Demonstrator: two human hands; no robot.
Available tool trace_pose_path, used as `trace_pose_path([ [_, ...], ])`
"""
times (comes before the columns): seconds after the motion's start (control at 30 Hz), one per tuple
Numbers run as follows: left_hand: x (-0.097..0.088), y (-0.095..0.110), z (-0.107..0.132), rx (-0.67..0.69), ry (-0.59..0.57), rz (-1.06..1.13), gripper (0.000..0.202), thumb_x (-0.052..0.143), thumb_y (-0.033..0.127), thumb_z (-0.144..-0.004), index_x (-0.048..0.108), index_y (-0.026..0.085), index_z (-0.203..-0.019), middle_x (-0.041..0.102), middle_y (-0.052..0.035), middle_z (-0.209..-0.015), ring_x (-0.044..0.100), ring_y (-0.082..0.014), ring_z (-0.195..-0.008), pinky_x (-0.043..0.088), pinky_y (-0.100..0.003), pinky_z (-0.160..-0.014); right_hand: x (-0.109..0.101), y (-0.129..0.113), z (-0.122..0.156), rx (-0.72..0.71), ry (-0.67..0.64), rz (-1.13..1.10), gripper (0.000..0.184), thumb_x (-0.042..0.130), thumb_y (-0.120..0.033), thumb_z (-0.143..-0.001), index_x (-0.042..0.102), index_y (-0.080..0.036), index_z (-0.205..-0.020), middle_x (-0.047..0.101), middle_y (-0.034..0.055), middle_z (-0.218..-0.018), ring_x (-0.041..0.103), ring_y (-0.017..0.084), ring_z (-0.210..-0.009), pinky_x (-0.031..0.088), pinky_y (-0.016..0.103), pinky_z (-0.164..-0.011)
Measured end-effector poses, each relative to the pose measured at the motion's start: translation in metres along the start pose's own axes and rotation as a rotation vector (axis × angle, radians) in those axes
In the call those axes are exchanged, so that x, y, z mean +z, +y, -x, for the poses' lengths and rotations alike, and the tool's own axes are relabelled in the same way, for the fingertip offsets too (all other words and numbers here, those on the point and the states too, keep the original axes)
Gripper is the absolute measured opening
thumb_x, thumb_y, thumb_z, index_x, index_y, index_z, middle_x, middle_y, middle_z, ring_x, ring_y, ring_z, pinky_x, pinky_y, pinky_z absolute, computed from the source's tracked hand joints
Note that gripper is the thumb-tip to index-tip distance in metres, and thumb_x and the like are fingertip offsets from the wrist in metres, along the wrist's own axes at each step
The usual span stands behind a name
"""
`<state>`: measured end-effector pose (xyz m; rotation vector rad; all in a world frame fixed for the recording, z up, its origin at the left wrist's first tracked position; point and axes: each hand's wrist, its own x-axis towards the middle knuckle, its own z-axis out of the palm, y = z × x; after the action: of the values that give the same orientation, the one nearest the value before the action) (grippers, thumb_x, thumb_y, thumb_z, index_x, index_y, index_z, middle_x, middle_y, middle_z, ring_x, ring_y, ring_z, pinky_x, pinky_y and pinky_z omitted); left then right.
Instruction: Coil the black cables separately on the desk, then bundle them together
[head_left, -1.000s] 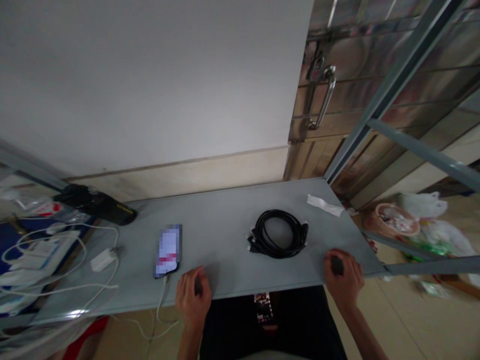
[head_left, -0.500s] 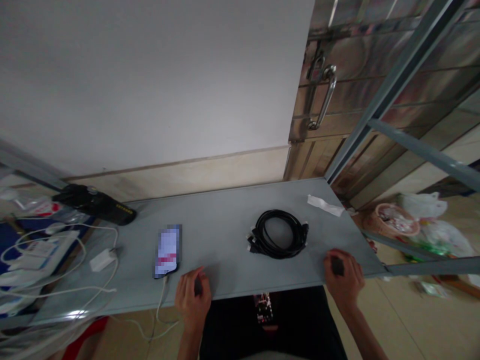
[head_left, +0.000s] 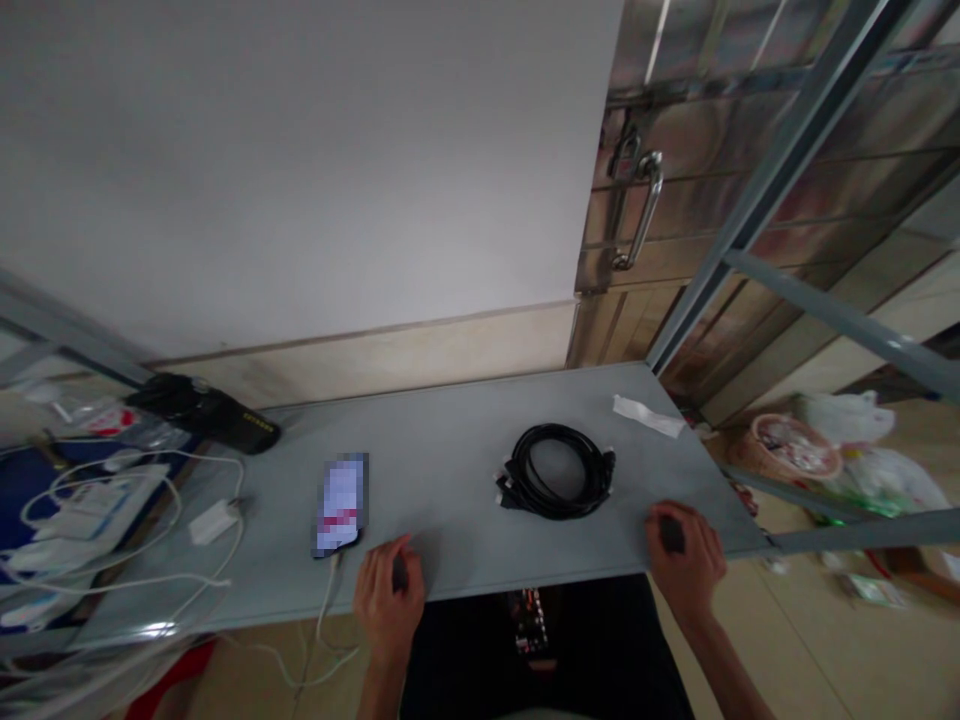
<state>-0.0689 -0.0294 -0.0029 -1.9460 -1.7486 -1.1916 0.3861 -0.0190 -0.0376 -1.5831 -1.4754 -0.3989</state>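
A coil of black cable (head_left: 559, 472) lies on the grey tabletop (head_left: 442, 450), its metal-tipped plugs at the left and right of the loop. My left hand (head_left: 390, 590) rests at the front edge, fingers curled. A dark patch shows between its thumb and fingers; I cannot make out what it is. Over at the right front, my right hand (head_left: 686, 560) is curled in the same way with a similar dark patch. Neither hand touches the cable. Left of my left hand lies a phone (head_left: 341, 505), its screen lit and blurred out, with a white charging cord (head_left: 327, 600) plugged in.
A black bottle (head_left: 217, 415) lies on its side at the back left. White cords and a white adapter (head_left: 214, 522) spread over the left end. A white paper strip (head_left: 647, 415) sits at the back right. Grey metal posts (head_left: 772, 180) frame the table, beside a wall.
The camera view has shifted slightly, so the scene sits a little lower and the left side a little further right. Both hands, the cable and the phone keep their places.
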Motion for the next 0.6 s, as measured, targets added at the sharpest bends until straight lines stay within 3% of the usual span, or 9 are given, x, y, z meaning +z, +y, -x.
trace_pose_path([
  [0.5,0.001,-0.003,0.004,0.004,0.013,0.005,0.014,0.065,0.015,-0.105,0.072,0.023,-0.115,0.078,-0.0062,-0.098,0.074,-0.0253,-0.09,0.057,-0.039,-0.088,-0.004,-0.003,-0.003,-0.038,-0.042,-0.039,0.007,0.068,-0.028,-0.11,0.071,-0.022,-0.11,0.08,0.0082,-0.104,0.075,0.026,-0.094,0.052,0.04,-0.089],
  [0.6,0.001,-0.004,0.004,0.015,0.012,0.008,0.015,0.064,0.014,-0.105,0.071,0.023,-0.115,0.077,-0.0054,-0.097,0.074,-0.0245,-0.089,0.058,-0.039,-0.088,-0.004,-0.015,-0.014,-0.098,-0.095,-0.135,0.019,0.073,-0.035,-0.109,0.069,-0.022,-0.123,0.078,0.0115,-0.114,0.074,0.03,-0.105,0.055,0.045,-0.096],
])
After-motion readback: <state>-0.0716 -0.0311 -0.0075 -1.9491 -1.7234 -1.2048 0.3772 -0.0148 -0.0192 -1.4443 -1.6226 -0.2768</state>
